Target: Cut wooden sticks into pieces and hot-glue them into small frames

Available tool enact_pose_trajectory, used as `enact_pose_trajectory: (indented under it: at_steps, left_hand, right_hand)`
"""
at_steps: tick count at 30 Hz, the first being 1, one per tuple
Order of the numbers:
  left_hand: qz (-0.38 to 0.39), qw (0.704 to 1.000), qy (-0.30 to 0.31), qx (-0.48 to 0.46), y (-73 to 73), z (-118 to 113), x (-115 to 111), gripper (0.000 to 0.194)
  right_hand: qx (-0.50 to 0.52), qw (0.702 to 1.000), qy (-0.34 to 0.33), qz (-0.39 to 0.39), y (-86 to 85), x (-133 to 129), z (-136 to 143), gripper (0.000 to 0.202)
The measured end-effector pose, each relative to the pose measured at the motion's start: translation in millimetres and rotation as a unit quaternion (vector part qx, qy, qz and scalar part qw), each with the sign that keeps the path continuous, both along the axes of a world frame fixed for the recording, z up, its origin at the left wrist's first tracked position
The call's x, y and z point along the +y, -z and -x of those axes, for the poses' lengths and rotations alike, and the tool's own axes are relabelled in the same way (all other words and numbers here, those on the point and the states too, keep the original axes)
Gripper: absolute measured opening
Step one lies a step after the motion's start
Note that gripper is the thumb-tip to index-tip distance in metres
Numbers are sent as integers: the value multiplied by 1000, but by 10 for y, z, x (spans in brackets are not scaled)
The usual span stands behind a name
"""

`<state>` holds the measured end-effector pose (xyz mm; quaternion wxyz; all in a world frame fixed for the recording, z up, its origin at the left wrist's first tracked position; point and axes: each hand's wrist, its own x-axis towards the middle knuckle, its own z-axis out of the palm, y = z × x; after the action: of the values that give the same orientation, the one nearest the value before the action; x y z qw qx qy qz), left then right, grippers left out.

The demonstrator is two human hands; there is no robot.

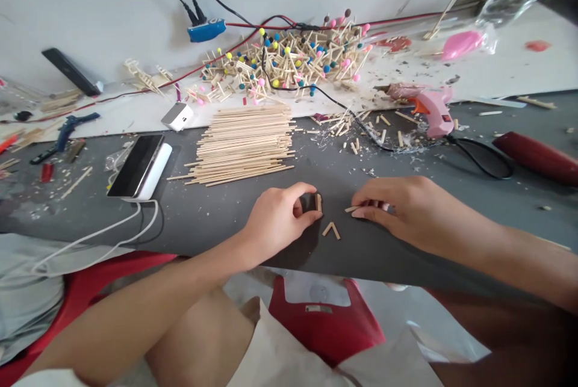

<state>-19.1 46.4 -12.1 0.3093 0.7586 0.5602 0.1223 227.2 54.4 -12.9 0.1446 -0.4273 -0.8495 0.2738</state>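
Observation:
Between the thumb and index finger of my left hand (280,222) is a short wooden piece (318,203), held on end just above the grey table. To its right, my right hand (397,203) pinches a short wooden stick (351,209) whose tip points left. Two short stick pieces (332,229) lie in a V shape on the table between the hands, nearer the front edge. Behind my left hand lies a pile of long thin wooden sticks (246,143), laid side by side.
A pink glue gun (436,111) with a black cable rests at the right behind my hand. Small stick assemblies with coloured balls (289,59) are heaped at the back. A phone (135,165) on a white block stands left. A dark red object (537,157) lies far right.

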Motion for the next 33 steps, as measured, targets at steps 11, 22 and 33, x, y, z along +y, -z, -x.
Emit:
enact_pose_trajectory:
  at_steps: [11, 22, 33]
  left_hand:
    - [19, 1000, 13, -14, -24, -29, 26, 22]
    - [0, 996, 51, -70, 69, 62, -3, 23]
    - [15, 992, 41, -122, 85, 70, -13, 27]
  right_hand:
    - [64, 995, 71, -19, 128, -48, 91, 15]
    - [111, 987, 101, -59, 273, -67, 245, 10]
    - [111, 991, 63, -48, 232, -62, 274, 13]
